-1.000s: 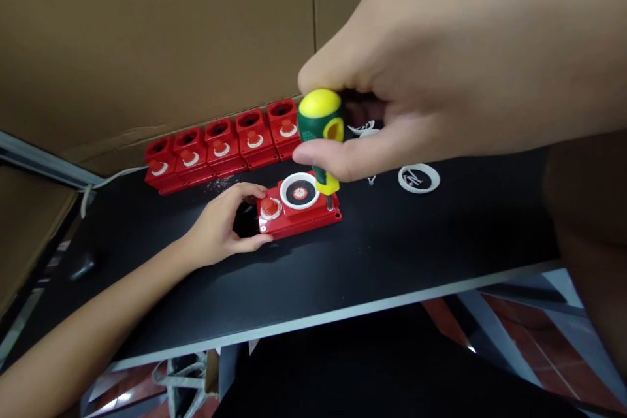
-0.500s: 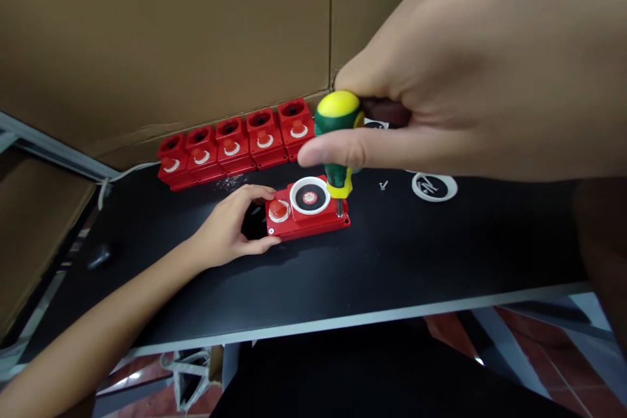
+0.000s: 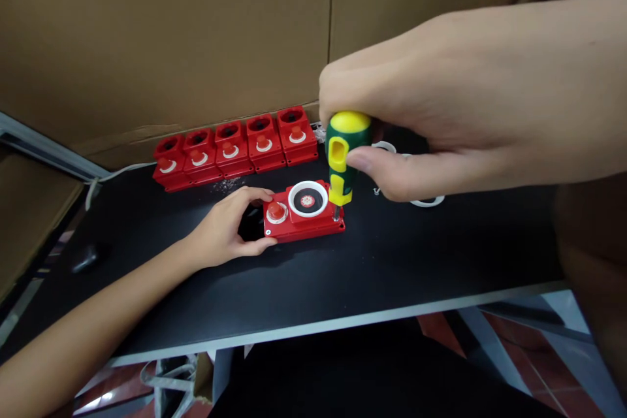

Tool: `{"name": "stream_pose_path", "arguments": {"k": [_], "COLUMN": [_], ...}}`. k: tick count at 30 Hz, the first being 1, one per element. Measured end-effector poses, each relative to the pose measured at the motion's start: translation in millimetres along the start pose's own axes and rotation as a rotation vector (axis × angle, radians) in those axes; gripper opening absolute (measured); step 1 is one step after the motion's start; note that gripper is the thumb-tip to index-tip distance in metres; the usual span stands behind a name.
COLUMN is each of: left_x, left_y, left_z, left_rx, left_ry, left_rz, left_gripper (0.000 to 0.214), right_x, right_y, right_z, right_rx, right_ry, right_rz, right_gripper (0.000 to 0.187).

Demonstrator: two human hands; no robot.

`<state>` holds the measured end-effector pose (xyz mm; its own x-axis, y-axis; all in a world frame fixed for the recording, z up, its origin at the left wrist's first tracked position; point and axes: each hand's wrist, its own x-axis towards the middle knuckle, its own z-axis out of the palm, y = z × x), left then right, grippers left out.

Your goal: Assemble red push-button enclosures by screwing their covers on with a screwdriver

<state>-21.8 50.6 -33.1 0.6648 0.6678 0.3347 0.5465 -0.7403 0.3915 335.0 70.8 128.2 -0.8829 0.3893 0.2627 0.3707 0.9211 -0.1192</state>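
My left hand (image 3: pixel 232 225) grips the left end of a red plastic box (image 3: pixel 306 228), thumb at the front side and fingers at the back. The box lies flat, with a red knob (image 3: pixel 277 211) on a white ring and a round black disc in a white rim (image 3: pixel 307 199). A screw head shows at its front left corner. My right hand (image 3: pixel 416 111) is closed around a stubby green and yellow screwdriver (image 3: pixel 343 157). The screwdriver stands almost upright, its tip at the right end of the box, where a screw seems to be.
Several similar red boxes (image 3: pixel 235 151) stand in a row against the cardboard wall (image 3: pixel 196 32). Behind my right hand lie white rings (image 3: pixel 428 202) and a small screw (image 3: pixel 377 191), partly hidden. A dark mouse-like object (image 3: pixel 85 259) is on the left of the black table (image 3: pixel 294 294).
My right hand has turned about the screwdriver, the thumb shifting right and baring the yellow inlays of the handle. My left hand keeps its hold on the box. The view has shifted slightly.
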Motion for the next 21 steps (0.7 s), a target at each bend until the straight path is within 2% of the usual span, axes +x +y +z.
{"name": "stream_pose_path", "arguments": {"k": [5, 10, 13, 17, 21], "left_x": [0.4, 1.9, 2.1, 0.6, -0.4], "left_y": [-0.7, 2.3, 3.1, 2.2, 1.0], "left_z": [1.7, 0.3, 0.1, 1.1, 1.7], "left_rx": [0.025, 0.048, 0.047, 0.052, 0.046], "left_ry": [-0.001, -0.020, -0.022, -0.013, 0.003], "left_rz": [0.026, 0.015, 0.017, 0.029, 0.044], "left_gripper": [0.060, 0.059, 0.060, 0.060, 0.061], "right_x": [-2.1, 1.5, 5.9, 9.2, 5.7], "right_y": [-5.7, -14.0, -17.6, -16.9, -7.5], "right_z": [2.7, 10.3, 12.9, 13.7, 9.4], "right_rx": [0.013, -0.180, -0.286, -0.380, -0.317], "right_ry": [0.022, 0.182, 0.247, 0.187, 0.128], "right_rz": [0.100, 0.141, 0.122, -0.018, -0.078], "right_gripper": [0.032, 0.061, 0.059, 0.044, 0.044]}}
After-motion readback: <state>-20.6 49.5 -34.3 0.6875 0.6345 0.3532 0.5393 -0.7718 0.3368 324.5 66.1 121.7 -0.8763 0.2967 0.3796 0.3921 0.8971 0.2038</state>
